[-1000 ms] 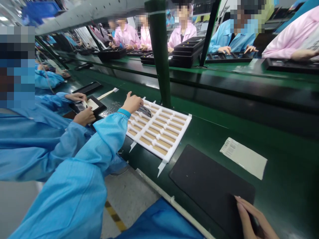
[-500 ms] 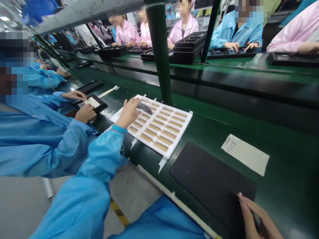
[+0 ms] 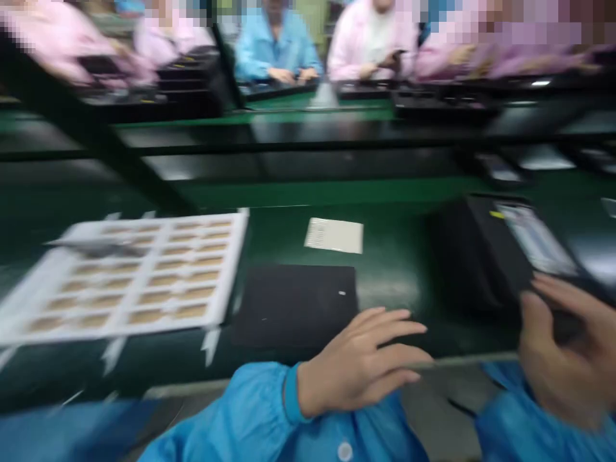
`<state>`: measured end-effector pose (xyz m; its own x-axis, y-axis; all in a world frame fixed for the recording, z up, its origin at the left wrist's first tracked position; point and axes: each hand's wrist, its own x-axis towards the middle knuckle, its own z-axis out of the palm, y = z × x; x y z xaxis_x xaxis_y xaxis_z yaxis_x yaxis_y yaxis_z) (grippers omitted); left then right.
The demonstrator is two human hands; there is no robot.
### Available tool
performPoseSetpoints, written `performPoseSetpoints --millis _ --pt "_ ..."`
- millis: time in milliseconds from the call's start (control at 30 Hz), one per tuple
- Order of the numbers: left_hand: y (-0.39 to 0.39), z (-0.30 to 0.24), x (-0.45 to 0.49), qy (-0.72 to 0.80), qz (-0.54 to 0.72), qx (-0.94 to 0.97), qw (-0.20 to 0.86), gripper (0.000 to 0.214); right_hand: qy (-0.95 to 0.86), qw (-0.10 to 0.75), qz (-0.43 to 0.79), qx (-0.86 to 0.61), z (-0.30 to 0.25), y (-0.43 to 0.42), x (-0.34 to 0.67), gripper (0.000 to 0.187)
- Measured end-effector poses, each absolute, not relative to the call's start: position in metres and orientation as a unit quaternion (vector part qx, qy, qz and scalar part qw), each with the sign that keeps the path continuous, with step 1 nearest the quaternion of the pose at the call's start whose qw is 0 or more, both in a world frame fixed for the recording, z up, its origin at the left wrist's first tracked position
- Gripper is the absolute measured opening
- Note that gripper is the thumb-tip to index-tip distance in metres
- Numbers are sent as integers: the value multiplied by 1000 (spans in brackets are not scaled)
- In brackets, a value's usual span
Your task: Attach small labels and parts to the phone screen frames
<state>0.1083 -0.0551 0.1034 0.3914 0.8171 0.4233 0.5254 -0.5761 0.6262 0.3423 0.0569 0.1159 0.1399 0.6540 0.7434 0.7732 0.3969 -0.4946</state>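
My left hand (image 3: 368, 359) is in the air at the near edge of the bench, fingers spread and holding nothing. It is just right of a dark rectangular mat (image 3: 293, 301), which has a tiny pale bit on it. My right hand (image 3: 572, 350) is blurred, its thumb and fingers apart, beside a stack of black trays (image 3: 486, 256); whether it touches them I cannot tell. Flat device-like parts (image 3: 536, 237) with a yellow tag lie in the top tray. Further left, a blurred phone-like piece (image 3: 103, 248) stands in a white slotted rack (image 3: 238, 256).
A cream sheet with printed marks (image 3: 337, 235) lies behind the mat on the green bench (image 3: 394, 256). White tape strips (image 3: 210, 343) hold the rack's edge. A dark slanting post (image 3: 110, 147) rises at left. Across the line, people in pink and blue work over black trays.
The view has swung right. My left hand has left the phone-like piece in the rack and come back beside the mat. My right hand has moved from the mat to the tray stack.
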Motion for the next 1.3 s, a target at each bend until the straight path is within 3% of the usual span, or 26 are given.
performPoseSetpoints --millis 67,200,267,533,700,833,900,1033,1200,1300 --pt "-47 95 126 397 390 794 247 26 -668 501 -92 -543 126 91 379 23" --pt "-32 84 151 412 406 754 312 25 -720 386 -52 -574 125 139 419 38" --pt "-29 83 160 428 404 737 332 23 -730 368 -30 -575 120 141 413 44" --pt "-24 77 164 493 378 676 395 24 -799 393 123 -439 115 60 368 17" --pt "-21 73 163 519 380 643 415 28 -809 422 100 -397 119 36 372 18" --pt "-18 73 168 532 394 616 427 31 -765 448 46 -461 130 80 388 16" --pt "-16 74 173 532 403 605 433 31 -725 448 28 -523 133 121 395 29" --pt "-8 82 184 512 406 605 455 29 -703 361 73 -609 130 192 393 63" --pt "4 95 198 477 416 614 471 26 -703 345 66 -619 137 213 390 68" --pt "11 101 205 448 480 544 523 37 -683 407 55 -604 155 186 384 72"
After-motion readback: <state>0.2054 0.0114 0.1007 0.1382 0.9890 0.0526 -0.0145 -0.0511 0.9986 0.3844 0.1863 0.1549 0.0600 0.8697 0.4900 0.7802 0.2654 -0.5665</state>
